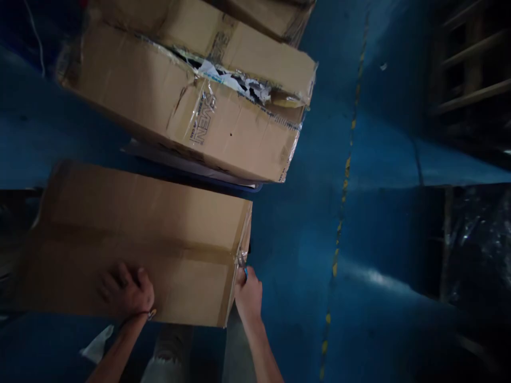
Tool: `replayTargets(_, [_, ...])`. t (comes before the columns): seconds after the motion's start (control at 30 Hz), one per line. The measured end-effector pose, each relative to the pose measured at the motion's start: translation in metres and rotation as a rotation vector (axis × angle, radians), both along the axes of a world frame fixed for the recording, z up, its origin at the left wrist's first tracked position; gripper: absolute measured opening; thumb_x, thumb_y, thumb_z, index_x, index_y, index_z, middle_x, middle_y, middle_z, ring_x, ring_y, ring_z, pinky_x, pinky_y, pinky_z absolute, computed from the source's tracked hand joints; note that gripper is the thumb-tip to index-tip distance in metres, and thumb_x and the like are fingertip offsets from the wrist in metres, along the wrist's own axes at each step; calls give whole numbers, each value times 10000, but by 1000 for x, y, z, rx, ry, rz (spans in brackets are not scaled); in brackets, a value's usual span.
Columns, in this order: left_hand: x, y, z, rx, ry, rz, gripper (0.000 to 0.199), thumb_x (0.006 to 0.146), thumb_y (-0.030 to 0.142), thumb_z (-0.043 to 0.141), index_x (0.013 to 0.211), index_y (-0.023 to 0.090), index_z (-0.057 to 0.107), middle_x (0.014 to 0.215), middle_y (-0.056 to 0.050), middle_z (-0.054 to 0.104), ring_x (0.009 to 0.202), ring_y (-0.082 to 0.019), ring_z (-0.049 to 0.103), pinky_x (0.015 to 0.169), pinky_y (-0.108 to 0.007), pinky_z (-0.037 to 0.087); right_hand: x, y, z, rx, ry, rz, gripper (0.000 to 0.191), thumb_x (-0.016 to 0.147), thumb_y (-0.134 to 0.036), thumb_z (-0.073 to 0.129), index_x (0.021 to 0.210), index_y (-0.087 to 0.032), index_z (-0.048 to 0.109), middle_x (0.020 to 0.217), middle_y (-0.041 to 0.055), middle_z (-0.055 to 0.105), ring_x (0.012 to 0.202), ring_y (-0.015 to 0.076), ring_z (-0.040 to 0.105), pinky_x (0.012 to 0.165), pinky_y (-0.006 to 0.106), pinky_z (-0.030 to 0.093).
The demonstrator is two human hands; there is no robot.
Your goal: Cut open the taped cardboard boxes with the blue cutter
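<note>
Against the near cardboard box (pixel 136 239), just below the torn taped box (pixel 191 101), our left hand (pixel 125 290) presses flat and open; our right hand (pixel 248 295) clenches a blue-handled tool (pixel 245 272) at its taped corner, unopened yet.

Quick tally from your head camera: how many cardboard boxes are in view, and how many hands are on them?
Cardboard boxes: 3 (near box, torn taped box, box at the top edge)
Hands on the near box: 2 (left hand, right hand)
Total: 5
</note>
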State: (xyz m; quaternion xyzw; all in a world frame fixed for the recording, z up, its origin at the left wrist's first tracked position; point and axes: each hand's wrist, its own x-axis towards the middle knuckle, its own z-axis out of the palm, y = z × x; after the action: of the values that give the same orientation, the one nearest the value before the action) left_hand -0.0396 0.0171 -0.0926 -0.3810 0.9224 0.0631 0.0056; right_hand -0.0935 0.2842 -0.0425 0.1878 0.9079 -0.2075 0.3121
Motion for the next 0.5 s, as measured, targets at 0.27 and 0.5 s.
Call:
replayTargets(0.27, [-3,3,5,-6,27,-21,827,991,602,325,1429,-81,489,1522,-417,347,1463,-533,293,1177,-664,262,-36,-4,23,176,-259,169,235,1037,-199,436,1135,-136,641,933,104,788,861,287,775,720,441,625])
replayTargets(0.5, [-3,8,7,67,51,23,828,986,601,339,1442,-77,472,1565,-391,298,1493,-508,239,1219,-640,182,-52,13,13,180,-217,424,181,979,-125,517,1077,-142,669,951,86,784,857,266,769,738,442,627])
